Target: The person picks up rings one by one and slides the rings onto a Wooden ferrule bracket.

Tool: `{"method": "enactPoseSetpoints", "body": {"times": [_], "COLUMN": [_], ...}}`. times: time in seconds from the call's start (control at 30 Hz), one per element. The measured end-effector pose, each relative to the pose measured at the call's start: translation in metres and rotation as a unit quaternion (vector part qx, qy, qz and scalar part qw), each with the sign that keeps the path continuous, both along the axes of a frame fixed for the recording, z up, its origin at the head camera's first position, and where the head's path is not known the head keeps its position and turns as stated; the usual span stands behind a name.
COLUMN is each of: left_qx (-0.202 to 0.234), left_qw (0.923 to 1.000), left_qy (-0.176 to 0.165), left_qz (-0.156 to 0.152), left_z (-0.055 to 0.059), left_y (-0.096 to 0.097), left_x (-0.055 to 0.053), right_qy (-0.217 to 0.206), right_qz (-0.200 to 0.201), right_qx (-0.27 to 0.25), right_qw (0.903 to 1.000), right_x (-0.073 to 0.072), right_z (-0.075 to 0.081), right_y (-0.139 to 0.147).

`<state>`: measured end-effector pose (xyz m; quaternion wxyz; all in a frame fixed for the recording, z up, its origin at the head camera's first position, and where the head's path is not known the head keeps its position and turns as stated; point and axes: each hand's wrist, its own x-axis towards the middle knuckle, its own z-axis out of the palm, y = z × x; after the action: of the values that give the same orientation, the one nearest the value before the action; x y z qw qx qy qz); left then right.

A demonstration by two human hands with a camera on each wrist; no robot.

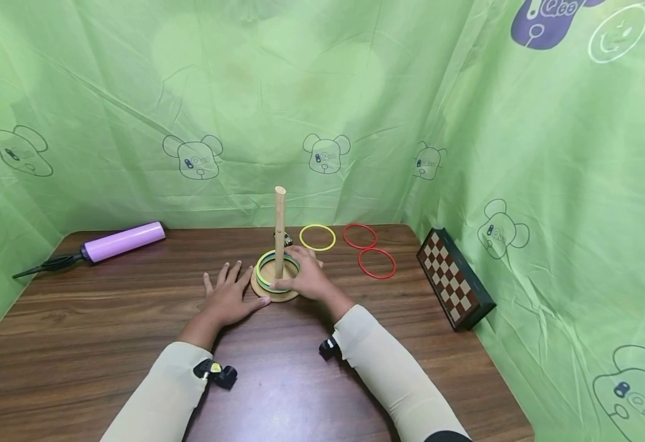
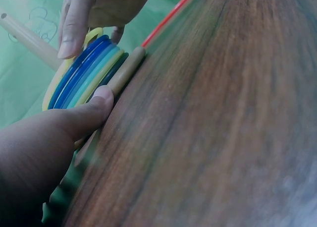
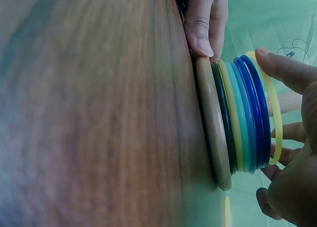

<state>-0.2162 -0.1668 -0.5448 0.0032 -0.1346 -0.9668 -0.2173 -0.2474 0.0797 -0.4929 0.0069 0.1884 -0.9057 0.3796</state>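
our right hand (image 1: 312, 280) pinches the top yellow ring (image 3: 278, 123); our left hand (image 1: 227, 302), spread, touches the base (image 3: 214, 123) from eight o'clock.

right grip (image 1: 309, 277) holds yellow ring (image 1: 258, 271) around wooden peg (image 1: 280, 224)

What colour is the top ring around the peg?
The top ring is yellow; the right wrist view shows it best.

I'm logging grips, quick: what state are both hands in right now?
Left hand: open, fingers spread, thumb touching the wooden base.
Right hand: closed, holding the topmost yellow ring between thumb and fingers.
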Motion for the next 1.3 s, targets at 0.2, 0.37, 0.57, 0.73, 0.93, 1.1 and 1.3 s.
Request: {"method": "enactPoseSetpoints", "body": {"times": [0.2, 0.37, 0.57, 0.73, 0.93, 1.1, 1.3], "left_qx": [-0.007, -0.007, -0.005, -0.005, -0.005, -0.007, -0.005], "left_qw": [1.0, 1.0, 1.0, 1.0, 1.0, 1.0, 1.0], "left_qy": [-0.002, 0.0, -0.001, -0.002, -0.004, -0.004, -0.007], "left_qz": [0.0, -0.001, 0.0, 0.0, 0.0, 0.0, 0.001], "left_z": [0.002, 0.001, 0.002, 0.001, 0.001, 0.001, 0.001], "left_y": [0.0, -0.001, 0.0, -0.001, -0.001, -0.001, 0.0], "left_x": [0.0, 0.0, 0.001, 0.0, 0.0, 0.001, 0.001], "right_qy": [0.005, 0.004, -0.003, -0.002, -0.01, -0.017, -0.028], "right_qz": [0.004, 0.003, 0.004, 0.006, 0.011, 0.021, 0.032], "right_qx": [0.014, 0.011, 0.014, 0.02, 0.005, -0.039, -0.089], "right_qw": [0.9999, 0.9999, 0.9999, 0.9998, 0.9999, 0.9989, 0.9951], "right_x": [-0.001, -0.002, -0.001, -0.001, -0.002, -0.004, -0.01], "right_z": [-0.003, -0.004, -0.003, -0.003, -0.005, -0.004, -0.005], "right_y": [-0.001, -0.001, -0.001, -0.001, 0.001, 0.007, 0.022]}}
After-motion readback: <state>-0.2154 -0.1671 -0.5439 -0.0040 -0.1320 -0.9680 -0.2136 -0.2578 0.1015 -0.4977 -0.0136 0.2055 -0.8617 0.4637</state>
